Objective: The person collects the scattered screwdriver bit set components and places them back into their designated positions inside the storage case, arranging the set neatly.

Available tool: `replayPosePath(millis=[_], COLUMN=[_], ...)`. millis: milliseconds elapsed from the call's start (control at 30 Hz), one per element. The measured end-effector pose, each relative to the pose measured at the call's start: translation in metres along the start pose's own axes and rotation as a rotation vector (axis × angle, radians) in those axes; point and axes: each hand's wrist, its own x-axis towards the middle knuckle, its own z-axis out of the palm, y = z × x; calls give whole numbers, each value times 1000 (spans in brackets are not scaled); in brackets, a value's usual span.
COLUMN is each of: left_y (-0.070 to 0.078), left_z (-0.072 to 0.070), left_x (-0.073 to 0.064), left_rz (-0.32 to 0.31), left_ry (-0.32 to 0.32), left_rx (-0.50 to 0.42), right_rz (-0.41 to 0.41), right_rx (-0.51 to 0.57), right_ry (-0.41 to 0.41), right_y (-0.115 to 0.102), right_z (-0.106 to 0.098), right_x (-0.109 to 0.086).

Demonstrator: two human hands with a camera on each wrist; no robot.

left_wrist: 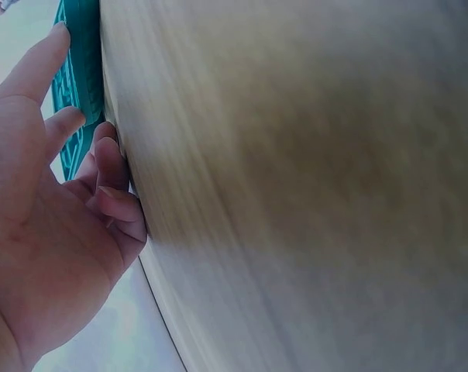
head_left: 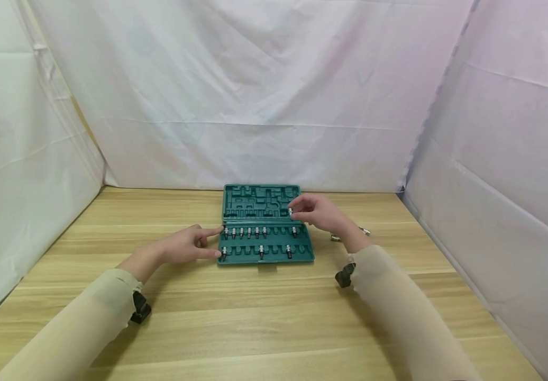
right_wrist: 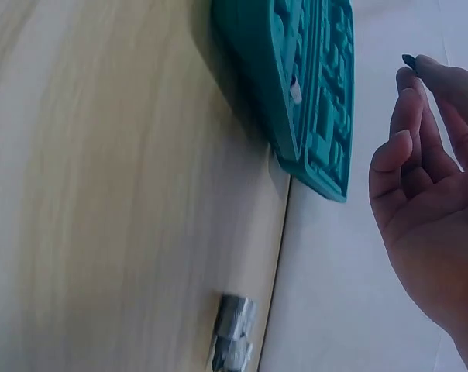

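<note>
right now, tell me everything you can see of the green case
The case is green, plastic-looking, and lies open on the table. Its lid, at the far side, is moulded with recesses; the near half has two slotted rows, partly filled with silver-and-black bits. The left hand touches its left edge.
</note>
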Motion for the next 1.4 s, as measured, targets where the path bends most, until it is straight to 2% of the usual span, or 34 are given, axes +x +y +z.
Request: replayPosePath(millis=[200, 667, 1200, 1400], left_y=[2, 0, 0, 0], left_z=[0, 0, 0, 0], left_x=[-1, 0, -1, -1], left_rz=[2, 6, 1, 4], left_ry=[-4, -5, 3, 2], left_rx=[0, -15, -8, -9], right_rz=[-13, 45, 121, 121], right_rx=[-27, -95, -131, -148], right_ry=[-23, -79, -111, -128], right_y=[-2, -2, -5, -6], right_z=[15, 37, 47, 48], right_x=[9, 23, 30, 32])
